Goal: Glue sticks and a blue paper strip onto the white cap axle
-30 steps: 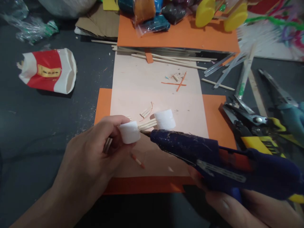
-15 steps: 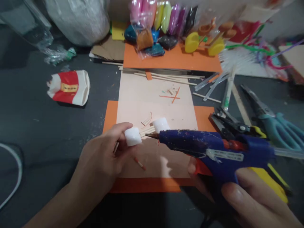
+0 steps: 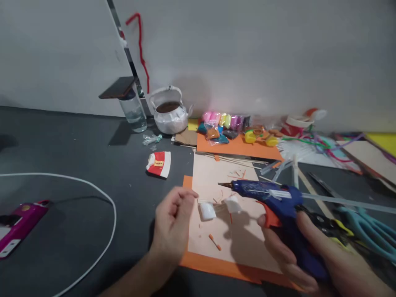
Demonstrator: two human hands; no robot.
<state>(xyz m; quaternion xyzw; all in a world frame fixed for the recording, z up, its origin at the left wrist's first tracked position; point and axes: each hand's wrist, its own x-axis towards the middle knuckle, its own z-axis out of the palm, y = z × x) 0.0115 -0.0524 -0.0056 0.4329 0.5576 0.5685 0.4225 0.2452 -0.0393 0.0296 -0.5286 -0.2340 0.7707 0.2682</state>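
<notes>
While a thin white cable (image 3: 114, 206) loops across the lower left of the frame, the left hand (image 3: 173, 225) is at lower centre, its fingers curled, tips beside the piece; I cannot tell whether they pinch it. At centre, over a pale pink paper sheet (image 3: 196, 243), two short white cylinders (image 3: 208, 210) are already linked by thin pale wooden sticks (image 3: 220, 208), so that join looks made; whether its glue has set is unclear. Further up, loose pale sticks (image 3: 238, 159) lie unattached. Right of centre, the right hand (image 3: 340, 260) clamps a dark-blue glue gun (image 3: 262, 190), its nozzle apart from the piece, so gluing seems paused, perhaps unfinished.
</notes>
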